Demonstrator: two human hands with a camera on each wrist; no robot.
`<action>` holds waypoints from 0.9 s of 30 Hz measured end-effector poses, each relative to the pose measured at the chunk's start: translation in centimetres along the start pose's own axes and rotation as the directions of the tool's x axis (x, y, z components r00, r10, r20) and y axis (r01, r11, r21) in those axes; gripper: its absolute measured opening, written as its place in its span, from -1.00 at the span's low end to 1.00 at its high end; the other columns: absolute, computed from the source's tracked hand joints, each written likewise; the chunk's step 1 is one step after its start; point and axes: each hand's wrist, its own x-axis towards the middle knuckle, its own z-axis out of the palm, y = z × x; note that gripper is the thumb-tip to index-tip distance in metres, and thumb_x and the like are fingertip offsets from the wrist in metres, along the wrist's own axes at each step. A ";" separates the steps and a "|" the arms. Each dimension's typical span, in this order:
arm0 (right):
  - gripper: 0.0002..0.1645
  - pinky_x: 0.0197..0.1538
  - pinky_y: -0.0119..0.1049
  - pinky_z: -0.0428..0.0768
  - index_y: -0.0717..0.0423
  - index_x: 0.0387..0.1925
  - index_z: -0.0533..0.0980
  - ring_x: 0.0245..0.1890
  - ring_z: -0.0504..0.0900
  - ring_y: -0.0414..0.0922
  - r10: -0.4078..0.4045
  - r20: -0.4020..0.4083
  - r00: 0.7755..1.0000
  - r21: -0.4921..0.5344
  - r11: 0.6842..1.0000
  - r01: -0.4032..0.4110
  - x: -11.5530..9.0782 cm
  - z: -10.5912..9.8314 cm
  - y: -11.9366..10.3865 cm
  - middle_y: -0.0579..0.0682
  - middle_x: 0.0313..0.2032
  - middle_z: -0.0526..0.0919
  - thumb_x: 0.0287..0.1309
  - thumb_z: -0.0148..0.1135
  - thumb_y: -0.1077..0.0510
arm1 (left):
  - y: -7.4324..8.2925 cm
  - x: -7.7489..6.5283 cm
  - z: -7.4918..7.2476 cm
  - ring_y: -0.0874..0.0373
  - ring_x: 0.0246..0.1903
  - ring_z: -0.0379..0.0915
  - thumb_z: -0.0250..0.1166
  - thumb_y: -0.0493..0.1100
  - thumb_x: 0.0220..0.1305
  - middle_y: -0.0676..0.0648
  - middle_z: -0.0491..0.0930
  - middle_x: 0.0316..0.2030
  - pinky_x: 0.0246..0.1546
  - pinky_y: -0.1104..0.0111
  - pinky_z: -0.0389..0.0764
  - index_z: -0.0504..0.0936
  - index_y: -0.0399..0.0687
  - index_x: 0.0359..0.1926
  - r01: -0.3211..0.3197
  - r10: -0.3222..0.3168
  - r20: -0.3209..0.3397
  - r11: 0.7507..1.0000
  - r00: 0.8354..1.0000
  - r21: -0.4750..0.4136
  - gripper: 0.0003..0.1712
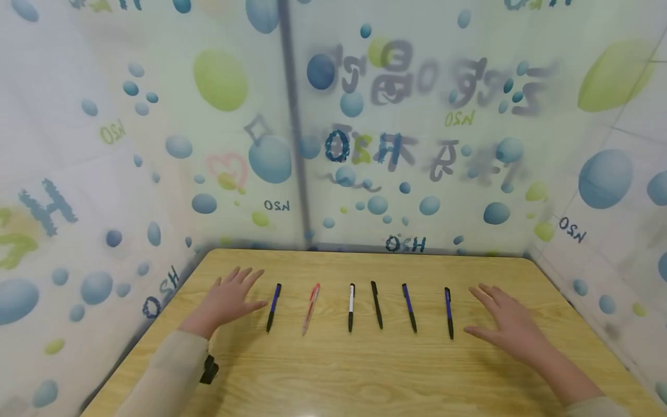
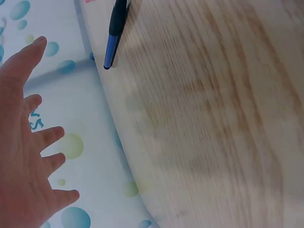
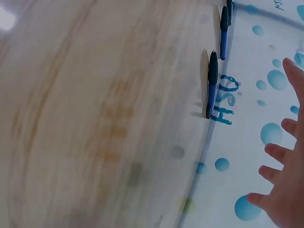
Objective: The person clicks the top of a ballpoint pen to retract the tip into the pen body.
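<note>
Several pens lie in a spaced row on the wooden table [image 1: 333, 370]. My left hand [image 1: 229, 298], fingers spread and holding nothing, is just left of a blue pen with black ends [image 1: 273, 308]. Right of that come a red pen [image 1: 311, 309], a white and black pen [image 1: 351, 308], a black pen [image 1: 377, 305] and another blue and black pen [image 1: 409, 308]. The last blue and black pen [image 1: 449, 313] is nearest my right hand [image 1: 508, 321], which has its fingers spread with nothing in them. Both wrist views show straight, parted fingers.
A curtain [image 1: 333, 220] printed with blue and green bubbles and "H2O" stands behind the table's far edge and along both sides. A small black device [image 1: 209, 369] is on the left wrist, under the sleeve.
</note>
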 end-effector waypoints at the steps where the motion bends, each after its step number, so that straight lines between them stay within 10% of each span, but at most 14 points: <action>1: 0.04 0.14 0.41 0.21 0.22 0.37 0.28 0.26 0.21 0.42 -0.009 0.002 1.000 0.009 1.000 0.009 0.1 0.1 -0.3 0.35 0.29 0.29 0.03 0.39 -0.29 | 0.1 0.2 0.0 -0.40 0.31 0.08 0.21 0.34 0.24 -0.37 0.27 0.31 0.13 -0.42 0.10 0.24 -0.09 0.45 0.000 0.000 0.013 1.000 1.000 -0.009 -0.07; 15: -0.11 0.09 0.26 0.42 0.14 0.25 0.46 0.15 0.45 0.23 -0.099 0.086 0.991 0.078 0.993 0.093 0.9 1.5 -3.6 0.18 0.16 0.49 -0.01 0.42 -0.29 | 0.7 3.2 1.3 -0.36 0.20 0.27 0.39 0.31 0.08 -0.38 0.32 0.23 0.08 -0.20 0.38 0.26 -0.04 0.43 0.054 -0.017 0.227 0.986 0.974 -0.159 0.01; 27: -0.24 0.11 0.22 0.43 0.16 0.18 0.50 0.13 0.46 0.23 -0.141 0.289 0.947 0.230 0.970 0.074 0.8 1.3 -6.3 0.15 0.13 0.50 0.14 0.31 -0.27 | 0.8 4.6 2.6 0.14 -0.27 0.45 0.53 0.32 -0.16 -0.01 0.52 -0.20 -0.11 0.08 0.51 0.46 0.02 0.21 0.046 0.005 0.352 0.990 0.936 -0.136 -0.06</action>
